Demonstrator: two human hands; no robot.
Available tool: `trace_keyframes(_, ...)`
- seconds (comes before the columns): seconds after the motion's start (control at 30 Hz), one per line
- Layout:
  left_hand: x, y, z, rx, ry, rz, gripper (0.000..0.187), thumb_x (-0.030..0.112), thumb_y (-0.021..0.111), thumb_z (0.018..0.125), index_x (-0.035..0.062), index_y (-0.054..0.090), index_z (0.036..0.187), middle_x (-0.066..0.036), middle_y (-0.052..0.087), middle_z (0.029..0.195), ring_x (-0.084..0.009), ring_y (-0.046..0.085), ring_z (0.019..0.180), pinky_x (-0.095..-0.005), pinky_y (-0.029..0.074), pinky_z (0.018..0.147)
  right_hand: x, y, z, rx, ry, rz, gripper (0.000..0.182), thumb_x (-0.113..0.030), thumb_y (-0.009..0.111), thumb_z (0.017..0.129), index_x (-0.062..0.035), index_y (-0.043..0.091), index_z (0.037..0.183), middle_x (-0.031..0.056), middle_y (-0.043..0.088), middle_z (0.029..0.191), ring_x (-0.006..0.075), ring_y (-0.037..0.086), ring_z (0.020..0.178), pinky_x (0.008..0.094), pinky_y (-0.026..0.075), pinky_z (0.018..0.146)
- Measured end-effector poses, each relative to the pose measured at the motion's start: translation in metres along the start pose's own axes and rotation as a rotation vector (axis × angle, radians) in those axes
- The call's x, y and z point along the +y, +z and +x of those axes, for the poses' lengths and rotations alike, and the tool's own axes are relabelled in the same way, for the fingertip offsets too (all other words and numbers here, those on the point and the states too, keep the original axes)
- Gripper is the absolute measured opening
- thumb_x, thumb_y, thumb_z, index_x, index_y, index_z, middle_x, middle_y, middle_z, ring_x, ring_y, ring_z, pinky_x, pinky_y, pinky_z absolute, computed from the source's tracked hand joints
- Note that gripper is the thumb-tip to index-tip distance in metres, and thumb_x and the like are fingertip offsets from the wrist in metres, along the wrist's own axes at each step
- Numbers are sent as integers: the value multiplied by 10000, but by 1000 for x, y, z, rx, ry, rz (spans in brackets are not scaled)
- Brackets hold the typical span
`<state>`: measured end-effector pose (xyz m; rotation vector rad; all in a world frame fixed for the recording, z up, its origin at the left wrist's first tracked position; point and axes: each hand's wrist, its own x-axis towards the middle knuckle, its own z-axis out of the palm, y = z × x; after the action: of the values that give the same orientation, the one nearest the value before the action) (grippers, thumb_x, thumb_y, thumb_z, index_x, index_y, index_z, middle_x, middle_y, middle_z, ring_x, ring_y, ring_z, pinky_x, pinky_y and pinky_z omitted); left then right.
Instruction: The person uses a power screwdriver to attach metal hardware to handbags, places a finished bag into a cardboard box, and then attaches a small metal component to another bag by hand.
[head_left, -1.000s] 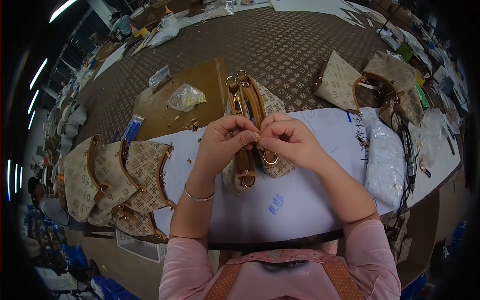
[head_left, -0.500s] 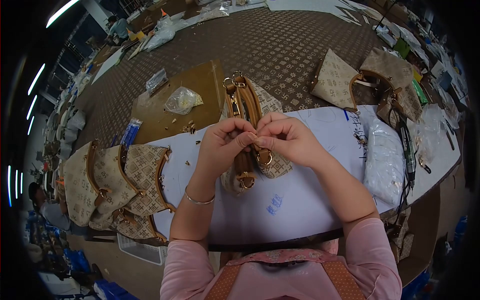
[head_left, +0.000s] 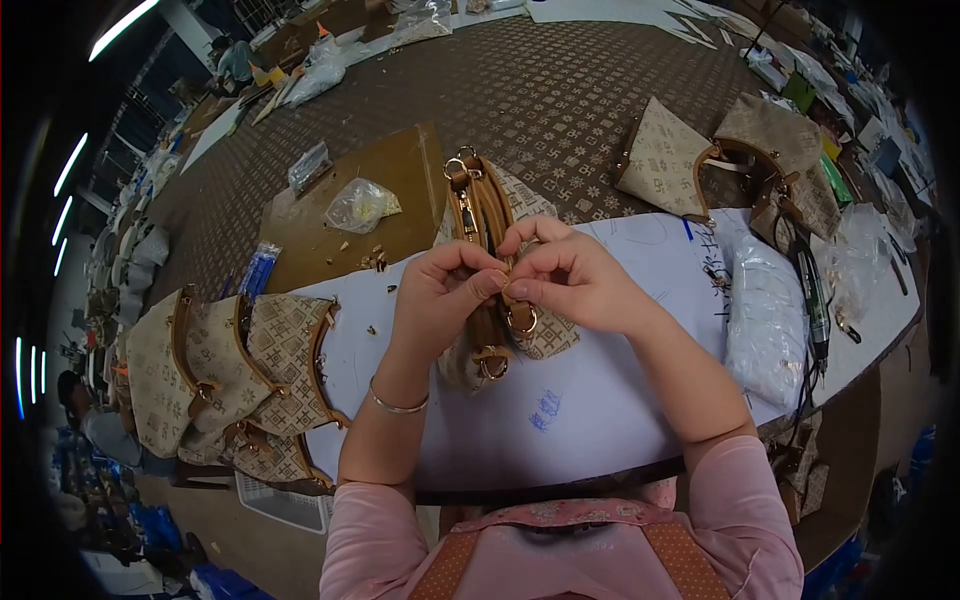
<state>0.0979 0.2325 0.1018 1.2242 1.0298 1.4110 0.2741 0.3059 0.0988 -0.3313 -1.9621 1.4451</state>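
Steadily, from the near side, work with elbows bent just beyond the pink sleeves [head_left: 370,535], forearms slanted inward over the white sheet [head_left: 620,400]. Note the bracelet [head_left: 400,408] on the left wrist, and the heaped bags [head_left: 280,340] well to the left.

Farther in, bring the left hand [head_left: 440,300] and right hand [head_left: 585,285] tip to tip, knuckles arched, thumbs on the near side, palms turned toward each other. Clamp the fingers of both together, thumb against forefinger, on seemingly a tiny piece [head_left: 504,282], too small to identify. Cannot tell whether loose or joined to anything below. To do this well, pinch with the pads rather than the nails; steady with one hand while making fine turns with the other; press lightly, to avoid flicking away anything so small. Best to hold both wrists level and low, for a short fall in case of a slip.

Find the bag [head_left: 552,342] right beneath the hands, resting on the sheet, with a ring [head_left: 492,366] at the near end and a zip [head_left: 467,215] toward the far end. To the right, see a wrapped pack [head_left: 765,320]. Farther left, metal bits [head_left: 376,260] by a brown board [head_left: 410,170], then a clear pouch [head_left: 355,210]. Far right, more bags; farthest, the patterned bench [head_left: 560,100].
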Motion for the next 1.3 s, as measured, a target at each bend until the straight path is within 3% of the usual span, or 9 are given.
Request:
trace_keyframes(0.2, 12, -11, -1, -88, 76, 173, 141, 46, 644, 800, 10, 607, 931, -42, 588, 919, -75, 553, 770, -180, 456, 676, -1, -1, 1, -139, 26, 107, 352, -160, 692, 740, -43, 580, 1052, 120, 405, 1212, 225, 428, 1099, 324, 376, 906)
trace_keyframes(0.33, 39, -32, -10, -83, 120, 399, 491, 126, 747, 680, 12, 544, 1112, -67, 553, 1014, -153, 532, 940, -286, 416, 859, -1, 1, -4, -108, -163, -545, 586, -199, 742, 681, -66, 473, 1185, 155, 357, 1272, 315, 362, 1195, 374, 345, 970)
trace_keyframes(0.47, 76, -36, -22, -410, 171, 801, 829, 240, 838, 502, 31, 474, 1216, -113, 493, 1120, -246, 472, 1088, -362, 333, 963, 6, -2, -2, -114, -6, -541, 700, -201, 759, 649, -79, 409, 1243, 171, 348, 1299, 340, 353, 1217, 394, 322, 999)
trace_keyframes(0.57, 68, -28, -19, -631, 151, 889, 851, 238, 848, 456, 64, 481, 1204, -136, 432, 1192, -297, 447, 1120, -375, 344, 949, 19, -16, 1, 94, 24, -560, 713, -175, 730, 681, -91, 370, 1291, 163, 417, 1256, 305, 432, 1154, 375, 376, 940)
trace_keyframes(0.73, 35, -7, -15, -510, 163, 997, 740, 190, 846, 485, 83, 517, 1139, -123, 418, 1182, -310, 476, 1048, -360, 395, 898, 43, -39, 8, 419, 153, -545, 747, -128, 663, 764, -119, 248, 1385, 134, 552, 1126, 231, 563, 968, 314, 456, 735)
trace_keyframes(1.03, 30, 0, -8, -272, 137, 726, 434, 100, 819, 542, 46, 505, 837, -50, 464, 929, -173, 506, 860, -253, 446, 736, 36, -34, 9, 507, -18, -654, 677, -108, 631, 775, -96, 286, 1357, 145, 520, 1171, 243, 529, 1046, 320, 432, 849)
trace_keyframes(1.17, 30, 2, -7, -303, 210, 735, 396, 98, 814, 550, 62, 482, 763, -32, 477, 846, -164, 478, 798, -250, 424, 694, -5, -16, 3, 492, -155, -549, 600, -96, 622, 767, -57, 353, 1302, 137, 511, 1176, 239, 523, 1060, 329, 413, 892)
trace_keyframes(1.23, 29, 2, -8, -272, 237, 733, 395, 101, 816, 545, 63, 487, 760, -33, 480, 825, -177, 472, 792, -259, 417, 701, -18, -6, -4, 108, -87, 67, 470, -90, 637, 748, -34, 476, 1187, 137, 549, 1069, 244, 526, 1044, 324, 407, 879)
trace_keyframes(1.3, 29, 0, -7, -245, 263, 732, 394, 105, 817, 539, 64, 492, 757, -34, 483, 804, -191, 466, 785, -268, 410, 707, -31, -2, -2, -38, -172, -52, 395, -84, 638, 753, -32, 514, 1125, 120, 559, 1031, 218, 542, 991, 312, 421, 848)
